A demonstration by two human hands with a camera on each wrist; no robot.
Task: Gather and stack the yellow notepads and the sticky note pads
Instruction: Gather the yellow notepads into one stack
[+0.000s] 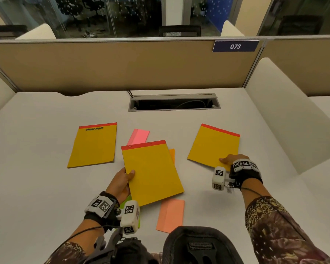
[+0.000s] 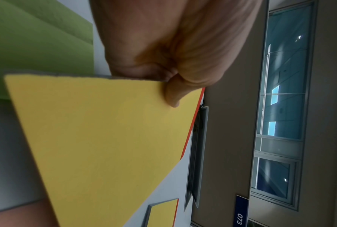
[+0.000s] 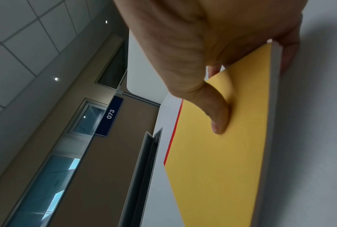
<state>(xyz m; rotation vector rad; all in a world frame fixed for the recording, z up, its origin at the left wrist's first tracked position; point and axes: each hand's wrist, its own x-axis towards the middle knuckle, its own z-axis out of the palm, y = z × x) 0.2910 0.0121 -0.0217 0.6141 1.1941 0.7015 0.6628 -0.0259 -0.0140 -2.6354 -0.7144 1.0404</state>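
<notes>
Three yellow notepads with red top strips are on the white desk. My left hand pinches the middle notepad at its left edge, thumb on top, and that pad is tilted up off the desk. My right hand grips the near edge of the right notepad, thumb on its cover, fingers under the edge. The left notepad lies flat, untouched. A pink sticky pad and an orange one peek from behind the middle notepad; a salmon pad and a green one lie nearer me.
A grey cable hatch is set into the desk behind the pads. A tan partition with a blue "073" sign closes the back; white side panels flank the desk. A dark bag sits at the near edge.
</notes>
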